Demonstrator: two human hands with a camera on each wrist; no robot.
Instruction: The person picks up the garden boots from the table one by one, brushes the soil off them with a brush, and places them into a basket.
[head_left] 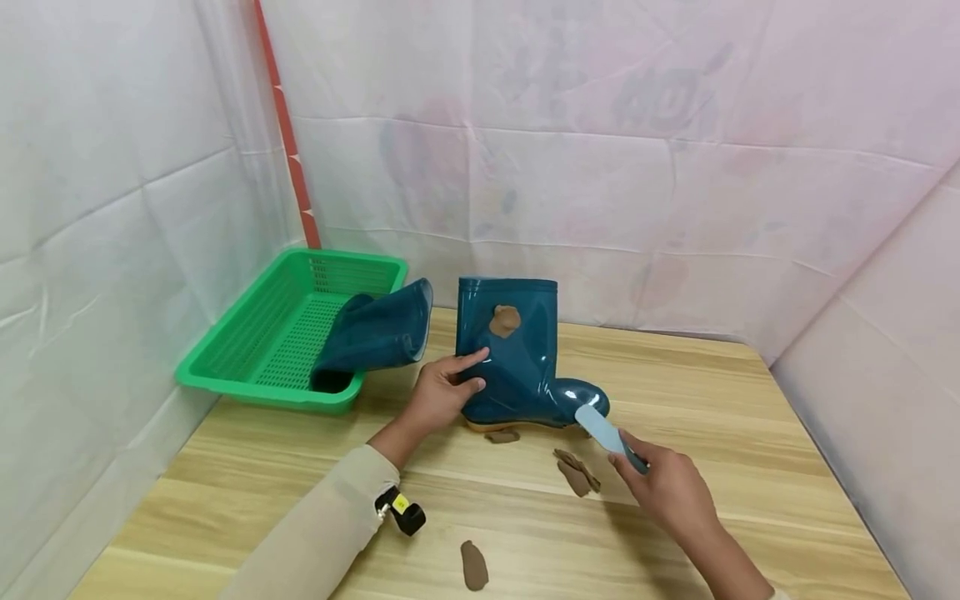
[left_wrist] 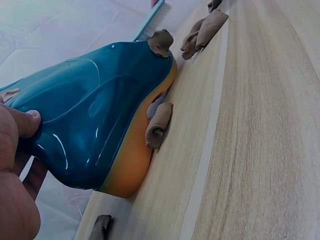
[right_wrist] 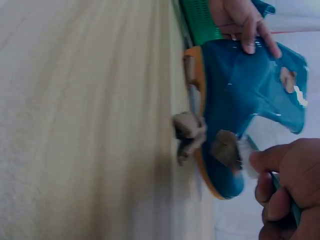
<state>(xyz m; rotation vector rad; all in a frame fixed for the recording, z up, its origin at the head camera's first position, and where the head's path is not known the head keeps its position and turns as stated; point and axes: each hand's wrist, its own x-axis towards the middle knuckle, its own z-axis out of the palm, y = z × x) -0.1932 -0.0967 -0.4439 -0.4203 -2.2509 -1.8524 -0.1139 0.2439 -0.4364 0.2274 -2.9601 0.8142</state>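
Observation:
A dark teal rubber boot (head_left: pixel 517 379) with an orange sole stands on the table, its toe to the right. My left hand (head_left: pixel 437 393) grips it at the back above the heel, thumb on the near side. With curled fingers my right hand (head_left: pixel 670 487) holds a brush (head_left: pixel 600 427) by its handle. In the right wrist view the brush's pale bristles (right_wrist: pixel 246 152) are at the toe, beside a brown mud-like lump (right_wrist: pixel 225 147). Another brown patch (head_left: pixel 506 322) sticks to the shaft. A curled brown piece (left_wrist: pixel 159 125) lies against the sole.
At the left a green plastic basket (head_left: pixel 273 398) has a second teal boot (head_left: pixel 375 329) leaning over its rim. Brown pieces (head_left: pixel 576 472) lie in front of the toe, and a flat one (head_left: pixel 474 565) is near the table's front. White sheeting (head_left: pixel 570 192) rises behind the table.

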